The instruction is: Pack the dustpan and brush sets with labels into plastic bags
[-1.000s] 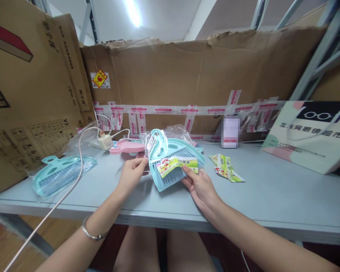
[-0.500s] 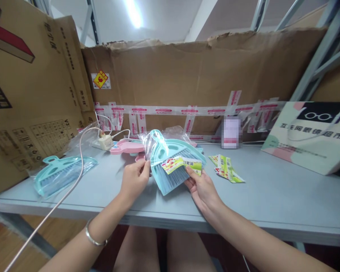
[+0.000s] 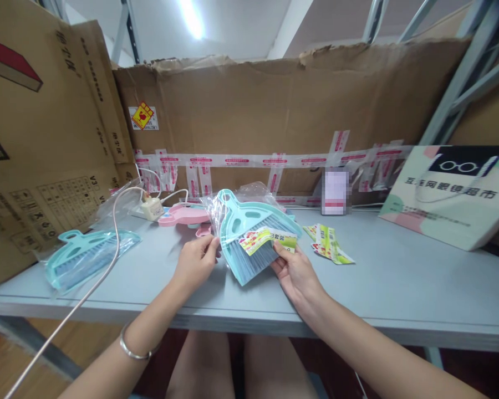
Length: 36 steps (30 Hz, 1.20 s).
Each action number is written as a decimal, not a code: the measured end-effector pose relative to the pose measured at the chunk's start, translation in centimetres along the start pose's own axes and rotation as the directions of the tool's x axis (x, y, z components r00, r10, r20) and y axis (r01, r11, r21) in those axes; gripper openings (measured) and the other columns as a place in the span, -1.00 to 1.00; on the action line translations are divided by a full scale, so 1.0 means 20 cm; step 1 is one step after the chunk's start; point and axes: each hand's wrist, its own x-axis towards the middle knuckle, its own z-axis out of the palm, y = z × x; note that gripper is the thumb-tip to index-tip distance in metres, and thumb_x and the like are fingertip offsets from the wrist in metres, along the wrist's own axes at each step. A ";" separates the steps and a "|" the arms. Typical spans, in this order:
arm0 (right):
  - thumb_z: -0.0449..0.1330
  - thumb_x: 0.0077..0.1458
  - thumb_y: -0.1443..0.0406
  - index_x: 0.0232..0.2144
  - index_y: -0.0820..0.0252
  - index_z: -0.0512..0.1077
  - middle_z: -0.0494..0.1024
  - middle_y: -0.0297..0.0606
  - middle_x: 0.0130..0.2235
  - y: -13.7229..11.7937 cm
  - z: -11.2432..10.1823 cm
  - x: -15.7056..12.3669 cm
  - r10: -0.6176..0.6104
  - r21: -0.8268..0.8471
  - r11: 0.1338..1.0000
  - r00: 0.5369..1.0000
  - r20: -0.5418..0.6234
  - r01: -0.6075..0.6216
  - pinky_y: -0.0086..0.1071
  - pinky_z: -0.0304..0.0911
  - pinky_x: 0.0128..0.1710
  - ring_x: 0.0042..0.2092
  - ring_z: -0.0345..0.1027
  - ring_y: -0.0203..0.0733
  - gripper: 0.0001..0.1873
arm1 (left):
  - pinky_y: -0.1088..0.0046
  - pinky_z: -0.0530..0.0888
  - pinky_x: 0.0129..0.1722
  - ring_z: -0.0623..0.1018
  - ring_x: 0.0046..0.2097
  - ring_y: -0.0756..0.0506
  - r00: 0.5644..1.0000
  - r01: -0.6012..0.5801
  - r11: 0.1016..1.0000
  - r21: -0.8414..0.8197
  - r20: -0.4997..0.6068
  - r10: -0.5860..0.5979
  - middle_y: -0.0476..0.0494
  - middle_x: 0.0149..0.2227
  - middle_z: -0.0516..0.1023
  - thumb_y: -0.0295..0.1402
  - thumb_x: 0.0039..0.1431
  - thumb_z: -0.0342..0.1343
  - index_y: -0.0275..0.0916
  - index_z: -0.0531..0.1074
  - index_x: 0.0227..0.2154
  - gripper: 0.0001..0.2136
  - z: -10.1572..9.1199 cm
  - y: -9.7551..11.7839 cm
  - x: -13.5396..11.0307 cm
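The left hand (image 3: 196,260) pinches the clear wrapper (image 3: 213,211) at the edge of the blue dustpan set (image 3: 255,215), tilted over the grey surface (image 3: 382,293). The right hand (image 3: 296,272) grips its right side, thumb on the label (image 3: 261,240)

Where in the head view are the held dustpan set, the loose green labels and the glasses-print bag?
Held dustpan set (image 3: 249,265): head view, on the brush bristles.
Loose green labels (image 3: 326,241): head view, on the printed middle.
Glasses-print bag (image 3: 443,206): head view, on the front face.
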 end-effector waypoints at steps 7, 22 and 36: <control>0.27 -0.17 0.47 -0.29 0.17 0.38 0.60 -0.33 -0.37 0.00 0.00 -0.04 0.031 0.003 1.000 0.999 -0.024 -0.031 -0.43 0.46 -0.38 -0.39 0.50 -0.27 -0.68 | 0.50 0.31 -0.49 0.43 -0.56 -0.02 0.989 0.127 0.978 -0.164 -0.059 -0.138 -0.03 -0.67 0.38 -0.17 0.09 -0.09 -0.25 0.30 -0.68 -0.66 0.00 0.01 0.02; 0.40 -0.31 0.41 -0.27 0.19 0.34 0.60 -0.33 -0.37 -0.02 -0.04 -0.03 0.022 -0.081 0.997 1.000 0.020 -0.020 -0.42 0.46 -0.41 -0.39 0.50 -0.24 -0.53 | 0.61 0.12 -0.72 0.22 -0.70 0.11 0.930 0.145 0.573 -0.807 -0.086 -0.357 0.12 -0.71 0.27 -0.19 -0.19 0.25 -0.30 0.36 -0.49 -0.71 -0.08 -0.04 0.31; 0.34 -0.22 0.42 -0.30 0.19 0.40 0.60 -0.30 -0.30 0.01 -0.01 -0.02 -0.018 -0.029 0.999 1.000 -0.015 0.018 -0.38 0.46 -0.30 -0.30 0.50 -0.24 -0.66 | 0.50 0.45 -0.33 0.50 -0.24 -0.02 0.926 0.374 0.621 -0.688 0.244 -0.287 -0.13 -0.24 0.51 -0.08 -0.06 0.21 -0.25 0.45 -0.24 -0.61 -0.01 0.02 0.11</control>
